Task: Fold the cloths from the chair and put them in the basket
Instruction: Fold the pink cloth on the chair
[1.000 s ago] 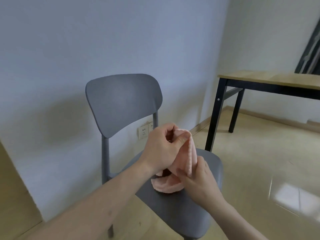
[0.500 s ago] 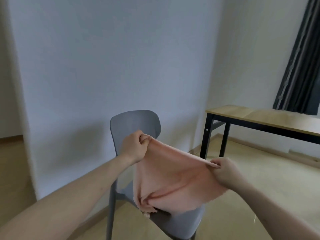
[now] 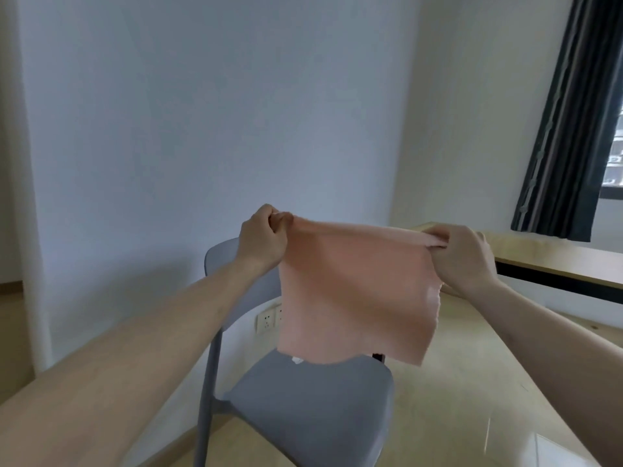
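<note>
The pink cloth (image 3: 350,291) hangs flat in the air over the grey chair (image 3: 303,409), with the left hand (image 3: 263,241) and right hand (image 3: 462,257) each pinching a top corner. It looks light and floppy, so the corners are the spots to hold. Lots of open floor around; no basket in view.

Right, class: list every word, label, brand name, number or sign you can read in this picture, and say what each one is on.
No readable text anywhere in this view.
Pink cloth: a small white tag shows at its lower edge, too small and blurred to read.
Wall socket: no legible marking.
Grey chair, wooden table and dark curtain: no print visible.
</note>
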A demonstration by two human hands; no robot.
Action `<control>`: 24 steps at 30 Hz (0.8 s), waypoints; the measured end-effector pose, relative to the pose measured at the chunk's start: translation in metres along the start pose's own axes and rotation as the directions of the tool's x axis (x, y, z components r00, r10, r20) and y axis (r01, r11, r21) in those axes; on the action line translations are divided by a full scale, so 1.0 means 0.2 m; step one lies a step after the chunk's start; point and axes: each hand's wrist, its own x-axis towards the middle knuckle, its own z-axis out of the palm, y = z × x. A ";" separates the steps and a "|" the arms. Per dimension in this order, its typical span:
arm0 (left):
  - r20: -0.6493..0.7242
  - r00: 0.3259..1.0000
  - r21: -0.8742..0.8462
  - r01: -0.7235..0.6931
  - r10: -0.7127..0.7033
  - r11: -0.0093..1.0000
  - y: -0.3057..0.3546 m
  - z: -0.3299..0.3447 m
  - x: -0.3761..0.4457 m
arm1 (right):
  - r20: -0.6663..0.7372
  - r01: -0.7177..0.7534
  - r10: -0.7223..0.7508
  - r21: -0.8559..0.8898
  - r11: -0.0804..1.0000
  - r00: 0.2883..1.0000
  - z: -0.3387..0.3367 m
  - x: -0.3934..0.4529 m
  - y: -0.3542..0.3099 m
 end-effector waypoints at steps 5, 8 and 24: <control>0.048 0.999 -0.048 0.007 -0.005 0.999 -0.13 -0.06 -0.27 | 0.109 0.068 -0.082 0.128 0.989 0.991 0.07 -0.29 0.13; 0.120 0.992 0.010 0.049 -0.050 0.999 -0.29 -0.09 -0.55 | 0.315 -0.001 -0.063 0.200 0.980 0.947 0.17 -0.53 0.28; 0.606 0.722 0.202 0.264 -0.333 0.943 -0.82 -0.09 -1.23 | 0.845 -0.322 0.157 0.019 0.946 0.512 0.46 -1.15 0.54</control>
